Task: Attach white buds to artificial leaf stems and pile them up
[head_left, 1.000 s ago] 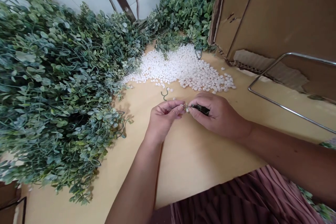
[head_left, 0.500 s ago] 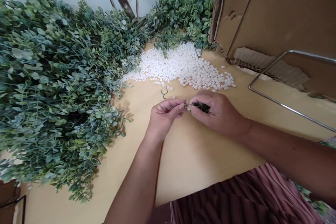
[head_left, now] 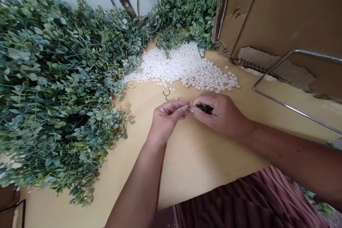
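My two hands meet over the middle of the yellow table (head_left: 192, 164). My left hand (head_left: 167, 119) pinches a tiny white piece (head_left: 190, 107) at its fingertips. My right hand (head_left: 220, 114) is closed round a dark green stem (head_left: 204, 108), whose tip touches the white piece. Just beyond my hands lies a heap of small white beads (head_left: 184, 67). A loose curled green stem (head_left: 166, 94) lies on the table near the heap's front edge.
A big pile of artificial green foliage (head_left: 56, 85) fills the left side, and more foliage (head_left: 187, 3) lies at the back. A cardboard box (head_left: 280, 17) stands at the right. A bent metal rod frame (head_left: 283, 78) lies in front of it. Pink pleated cloth (head_left: 248, 203) covers my lap.
Both hands stay pinched together at almost the same spot. The view has shifted slightly; nothing was let go.
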{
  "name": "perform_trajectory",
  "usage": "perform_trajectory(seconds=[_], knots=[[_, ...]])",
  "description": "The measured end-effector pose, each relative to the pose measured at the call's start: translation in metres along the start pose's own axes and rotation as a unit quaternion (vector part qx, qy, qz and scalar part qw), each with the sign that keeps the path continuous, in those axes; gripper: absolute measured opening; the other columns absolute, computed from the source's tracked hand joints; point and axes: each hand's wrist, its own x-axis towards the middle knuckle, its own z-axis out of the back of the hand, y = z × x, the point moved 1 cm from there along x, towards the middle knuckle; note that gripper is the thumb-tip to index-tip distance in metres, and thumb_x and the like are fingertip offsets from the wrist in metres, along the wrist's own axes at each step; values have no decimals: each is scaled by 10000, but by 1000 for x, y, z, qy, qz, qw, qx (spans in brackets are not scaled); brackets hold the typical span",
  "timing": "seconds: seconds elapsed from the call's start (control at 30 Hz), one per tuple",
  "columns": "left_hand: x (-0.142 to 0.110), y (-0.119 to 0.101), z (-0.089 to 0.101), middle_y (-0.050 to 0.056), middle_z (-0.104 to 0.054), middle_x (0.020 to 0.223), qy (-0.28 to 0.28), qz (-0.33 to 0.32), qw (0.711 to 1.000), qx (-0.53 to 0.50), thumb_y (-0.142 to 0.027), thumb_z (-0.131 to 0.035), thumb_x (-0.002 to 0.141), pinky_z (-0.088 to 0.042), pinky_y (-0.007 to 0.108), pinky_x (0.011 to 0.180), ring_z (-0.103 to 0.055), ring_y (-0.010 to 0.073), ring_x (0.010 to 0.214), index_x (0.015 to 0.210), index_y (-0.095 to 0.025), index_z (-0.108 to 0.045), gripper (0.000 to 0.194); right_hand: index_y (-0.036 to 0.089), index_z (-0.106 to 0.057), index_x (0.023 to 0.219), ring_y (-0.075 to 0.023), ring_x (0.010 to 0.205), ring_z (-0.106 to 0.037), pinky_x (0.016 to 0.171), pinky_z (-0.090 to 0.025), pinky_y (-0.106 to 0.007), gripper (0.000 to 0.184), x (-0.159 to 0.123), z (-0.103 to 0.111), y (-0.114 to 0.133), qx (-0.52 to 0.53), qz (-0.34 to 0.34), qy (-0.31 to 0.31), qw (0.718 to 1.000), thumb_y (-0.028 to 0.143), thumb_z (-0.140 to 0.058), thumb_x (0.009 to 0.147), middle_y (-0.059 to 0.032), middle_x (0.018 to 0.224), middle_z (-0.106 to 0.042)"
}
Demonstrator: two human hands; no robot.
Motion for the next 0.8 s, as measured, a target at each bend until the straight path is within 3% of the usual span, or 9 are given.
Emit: perform_trajectory(seconds=[0.8], knots=[[1, -1, -1, 11, -682, 597, -5, 11, 1000, -4, -219, -794, 530, -474, 210, 567, -577, 83, 550, 661, -157, -720, 162, 159, -551, 637, -129, 614, -503, 596, -392, -253, 109, 0, -2, 0, 8, -5, 19, 1000, 137, -498, 731, -21, 624, -565]])
